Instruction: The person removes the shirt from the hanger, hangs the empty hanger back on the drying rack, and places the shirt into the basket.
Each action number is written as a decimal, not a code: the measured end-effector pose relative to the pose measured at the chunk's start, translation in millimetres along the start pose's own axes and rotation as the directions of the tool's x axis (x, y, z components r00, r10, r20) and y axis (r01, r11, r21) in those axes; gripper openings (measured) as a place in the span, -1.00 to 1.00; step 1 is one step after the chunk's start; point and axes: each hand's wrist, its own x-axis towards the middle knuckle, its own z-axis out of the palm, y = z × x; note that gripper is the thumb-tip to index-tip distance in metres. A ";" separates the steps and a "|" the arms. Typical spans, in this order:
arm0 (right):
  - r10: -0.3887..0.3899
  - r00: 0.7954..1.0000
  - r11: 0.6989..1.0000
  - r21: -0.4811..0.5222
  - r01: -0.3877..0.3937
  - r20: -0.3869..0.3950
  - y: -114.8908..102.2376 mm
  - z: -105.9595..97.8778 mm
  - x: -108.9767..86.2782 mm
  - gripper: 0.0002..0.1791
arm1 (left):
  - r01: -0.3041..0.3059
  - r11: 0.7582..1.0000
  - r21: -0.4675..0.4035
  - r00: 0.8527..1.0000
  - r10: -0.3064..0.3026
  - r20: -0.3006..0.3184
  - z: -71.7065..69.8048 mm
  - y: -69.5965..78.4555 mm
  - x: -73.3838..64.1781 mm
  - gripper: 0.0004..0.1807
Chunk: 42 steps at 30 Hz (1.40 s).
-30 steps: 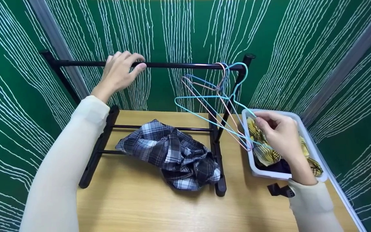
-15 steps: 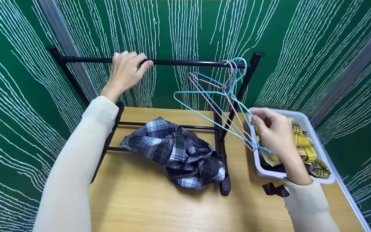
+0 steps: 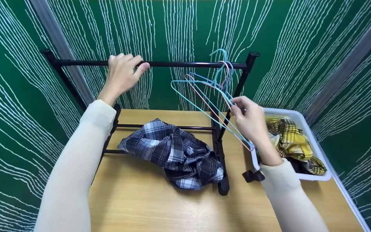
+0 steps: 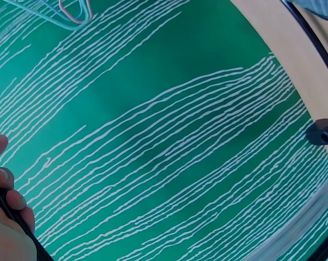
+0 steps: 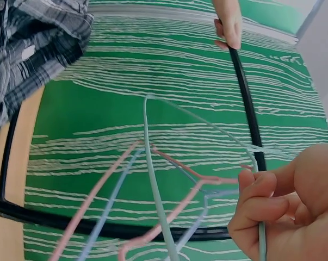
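My left hand [image 3: 122, 72] grips the black top rail [image 3: 185, 64] of a clothes rack, left of its middle; the left wrist view shows its fingertips [image 4: 17, 200] curled round the bar. My right hand [image 3: 250, 119] pinches the sloping right arm of a teal clothes hanger [image 3: 188, 98]. Its hook stands above the rail near the right post, and its body slants in front of a pink hanger [image 5: 101, 190] and a blue hanger [image 5: 112, 198]. Those two hang by their hooks from the rail. A crumpled dark plaid shirt [image 3: 172, 151] lies below, over the rack's lower bars.
A white plastic bin [image 3: 285, 111] with yellow and black checked clothes [image 3: 298, 145] stands on the wooden table [image 3: 172, 209] to the right, partly behind my right forearm. The rack's right post [image 3: 243, 82] rises beside the hangers. Green, white-streaked walls surround the table.
My right hand has moved left and up with the teal hanger, whose hook has gone from the rail's right end to above the rail. My left hand keeps its hold.
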 end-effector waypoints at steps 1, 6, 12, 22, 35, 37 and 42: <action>0.007 1.000 1.000 0.005 -0.007 0.005 -0.3 3.3 1.3 -0.79 | 0.001 1.000 0.000 1.000 -0.001 -0.002 -0.1 0.0 -0.6 -0.36; 0.038 0.999 0.999 0.017 -0.038 0.014 -2.1 17.3 6.7 -0.78 | 0.001 1.000 0.001 1.000 -0.001 -0.007 -0.1 1.1 -1.9 -0.36; 0.047 0.999 0.998 0.053 -0.045 -0.022 -2.0 34.3 9.3 -0.81 | -0.002 1.000 0.001 1.000 0.002 -0.004 -1.6 1.0 -1.4 -0.37; 0.046 0.996 0.998 0.057 -0.042 -0.076 9.9 51.0 2.9 -0.80 | -0.005 1.000 0.000 1.000 0.005 0.000 -1.6 -0.8 -2.0 -0.34; 0.063 0.995 0.997 0.049 -0.059 -0.083 26.9 64.1 2.1 -0.80 | 0.001 1.000 0.014 1.000 -0.001 0.010 -1.9 1.2 -0.1 -0.30; 0.058 0.995 0.998 0.043 -0.054 -0.087 29.2 64.9 1.5 -0.81 | -0.001 1.000 0.011 1.000 0.000 0.014 -1.7 1.3 -0.2 -0.31; 0.065 0.993 0.998 0.030 -0.063 -0.098 34.0 62.9 0.9 -0.80 | 0.002 1.000 0.008 1.000 -0.002 0.022 -2.6 2.3 0.0 -0.31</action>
